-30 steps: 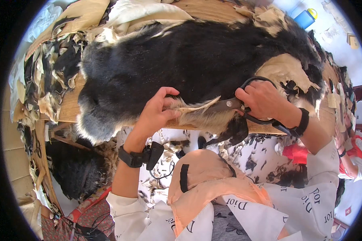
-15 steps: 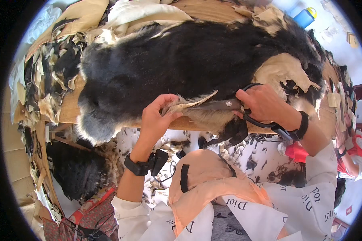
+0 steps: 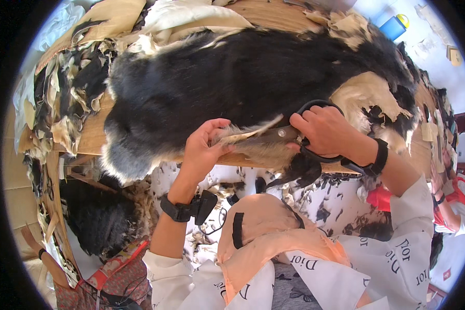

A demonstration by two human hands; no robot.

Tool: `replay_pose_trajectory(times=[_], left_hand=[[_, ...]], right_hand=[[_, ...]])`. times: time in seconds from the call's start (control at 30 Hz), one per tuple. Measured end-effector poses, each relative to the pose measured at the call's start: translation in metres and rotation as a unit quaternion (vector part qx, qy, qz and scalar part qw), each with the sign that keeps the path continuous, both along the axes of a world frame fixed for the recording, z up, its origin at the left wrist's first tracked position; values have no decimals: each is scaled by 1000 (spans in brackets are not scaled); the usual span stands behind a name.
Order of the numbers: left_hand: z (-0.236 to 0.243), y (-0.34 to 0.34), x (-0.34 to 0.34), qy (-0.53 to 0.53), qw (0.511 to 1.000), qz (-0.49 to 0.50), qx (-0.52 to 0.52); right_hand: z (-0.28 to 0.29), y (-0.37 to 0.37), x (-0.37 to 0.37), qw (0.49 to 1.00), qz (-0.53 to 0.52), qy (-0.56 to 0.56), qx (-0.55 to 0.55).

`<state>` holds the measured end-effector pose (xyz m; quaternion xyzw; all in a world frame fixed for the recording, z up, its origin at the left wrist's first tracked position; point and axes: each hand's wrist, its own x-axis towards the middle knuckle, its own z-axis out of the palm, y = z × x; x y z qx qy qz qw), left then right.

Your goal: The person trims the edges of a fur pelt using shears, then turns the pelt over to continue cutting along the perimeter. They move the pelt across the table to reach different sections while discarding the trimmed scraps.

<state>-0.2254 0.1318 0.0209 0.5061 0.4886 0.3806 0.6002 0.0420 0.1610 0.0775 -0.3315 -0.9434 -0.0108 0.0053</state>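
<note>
A large black fur hide (image 3: 227,77) with pale, whitish edges lies spread on the wooden table. At its near edge my left hand (image 3: 205,143) pinches a strip of light fur (image 3: 243,135) between thumb and fingers. Black-handled scissors (image 3: 289,133) are in my right hand (image 3: 328,130), its fingers wrapped through and round the loops. Their blades point left toward my left hand and sit in the pale edge, partly hidden by hair, so how far apart they are is unclear. A dark flap of fur (image 3: 302,168) hangs over the table edge below the scissors.
Fur scraps (image 3: 70,98) pile up on the left. A pale skin piece (image 3: 364,95) lies on the hide's right part. Beyond stands a blue container (image 3: 392,27). Scraps litter the white floor (image 3: 341,199). Other people's arms show at lower left (image 3: 54,268) and right (image 3: 449,209).
My right hand has moved slightly left with the scissors, the blades going further along the pale edge. My left hand keeps its hold. Another person's arm has appeared at the lower left.
</note>
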Motion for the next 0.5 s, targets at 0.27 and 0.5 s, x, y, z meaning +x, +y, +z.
replay_pose_trajectory(times=[0.27, 0.5], left_hand=[[0, -3, -2, -113, 992, 46, -39], [-4, -7, 1, -64, 996, 63, -16]], right_hand=[[-2, -1, -3, 1000, 4, 9, 13], [-5, -3, -11, 1000, 11, 16, -11]])
